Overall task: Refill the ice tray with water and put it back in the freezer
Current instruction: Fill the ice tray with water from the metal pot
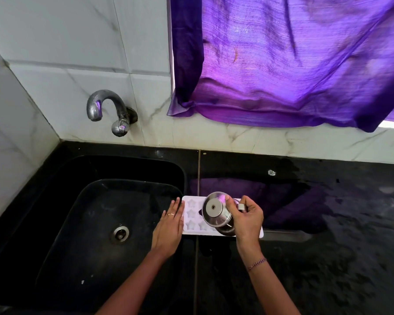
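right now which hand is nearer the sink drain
Left. The left hand lies flat at the right rim of the sink, just right of the drain; the right hand is farther right, over the ice tray, gripping a steel pot.

2 forearms reach forward; left hand (168, 226) lies flat, fingers straight; right hand (246, 220) curls in a grip.

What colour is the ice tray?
The tray is white, with star-shaped cups; the head view shows it.

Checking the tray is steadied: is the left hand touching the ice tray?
Touching. The head view shows the left hand lying flat against the left rim of the ice tray, with no gap between them.
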`<state>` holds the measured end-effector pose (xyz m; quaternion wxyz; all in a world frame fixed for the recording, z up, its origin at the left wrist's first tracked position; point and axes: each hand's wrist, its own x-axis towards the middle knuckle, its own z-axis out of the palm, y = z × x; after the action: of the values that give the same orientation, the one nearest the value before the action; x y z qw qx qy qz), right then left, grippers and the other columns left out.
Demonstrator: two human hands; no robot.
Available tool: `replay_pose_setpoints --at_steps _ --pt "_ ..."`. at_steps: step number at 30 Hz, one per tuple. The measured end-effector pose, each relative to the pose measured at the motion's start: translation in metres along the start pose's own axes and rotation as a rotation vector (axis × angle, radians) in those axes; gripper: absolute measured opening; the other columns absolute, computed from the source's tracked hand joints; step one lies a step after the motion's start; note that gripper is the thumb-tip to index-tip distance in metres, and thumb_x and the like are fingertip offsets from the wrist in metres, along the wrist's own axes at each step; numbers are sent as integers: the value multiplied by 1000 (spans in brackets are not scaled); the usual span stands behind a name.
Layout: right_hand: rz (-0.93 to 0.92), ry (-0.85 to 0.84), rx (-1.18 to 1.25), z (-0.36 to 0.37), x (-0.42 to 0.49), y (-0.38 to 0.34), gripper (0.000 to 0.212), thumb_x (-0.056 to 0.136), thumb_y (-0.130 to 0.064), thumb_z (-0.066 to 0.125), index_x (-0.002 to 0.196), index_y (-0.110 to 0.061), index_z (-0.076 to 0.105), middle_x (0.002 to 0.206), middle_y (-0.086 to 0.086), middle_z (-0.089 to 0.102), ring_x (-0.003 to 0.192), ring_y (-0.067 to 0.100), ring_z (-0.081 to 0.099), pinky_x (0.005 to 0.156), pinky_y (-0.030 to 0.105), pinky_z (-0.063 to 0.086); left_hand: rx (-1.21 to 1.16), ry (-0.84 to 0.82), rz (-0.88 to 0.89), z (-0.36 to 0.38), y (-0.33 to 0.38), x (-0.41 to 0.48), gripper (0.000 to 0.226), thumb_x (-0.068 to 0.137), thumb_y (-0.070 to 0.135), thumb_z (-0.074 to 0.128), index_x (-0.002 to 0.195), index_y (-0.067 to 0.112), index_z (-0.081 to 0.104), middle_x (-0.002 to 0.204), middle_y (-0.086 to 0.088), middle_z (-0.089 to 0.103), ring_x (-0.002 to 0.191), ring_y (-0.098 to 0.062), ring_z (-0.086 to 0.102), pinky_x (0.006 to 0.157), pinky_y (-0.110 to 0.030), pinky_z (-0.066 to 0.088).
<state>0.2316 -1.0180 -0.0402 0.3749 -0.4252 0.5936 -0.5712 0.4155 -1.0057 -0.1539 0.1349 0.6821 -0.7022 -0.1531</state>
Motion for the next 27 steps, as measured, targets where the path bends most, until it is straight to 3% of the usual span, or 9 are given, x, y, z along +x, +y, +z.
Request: replay_pose_setpoints --at_steps 11,19,22,27 --pt "-90 -21 -55 1 -1 -2 53 78 -7 74 52 -17 28 43 -13 32 47 4 29 48 12 28 52 22 20 -3 0 -1 70 85 40 -14 150 23 3 158 7 -4 142 -4 -7 114 -23 -1" --pt "-68 -17 -59 2 0 -3 53 78 -9 74 52 -17 28 43 -13 30 48 5 26 49 17 28 80 33 27 -4 -2 0 67 88 40 -9 150 21 5 157 5 -5 145 -10 -3 116 -27 0" --pt "-29 -8 -28 0 1 -3 53 78 -11 75 54 -16 28 44 -13 27 51 7 24 52 25 28 106 20 26 -2 -4 1 70 87 44 -20 149 21 2 158 -1 -2 144 -13 -9 115 -29 -5" --pt "8 10 4 -5 1 -4 54 78 -10 75 52 -17 28 47 -13 27 54 11 26 54 27 29 89 13 10 0 -7 3 84 79 53 -33 148 21 2 158 -10 5 143 -16 -11 116 -30 -3"
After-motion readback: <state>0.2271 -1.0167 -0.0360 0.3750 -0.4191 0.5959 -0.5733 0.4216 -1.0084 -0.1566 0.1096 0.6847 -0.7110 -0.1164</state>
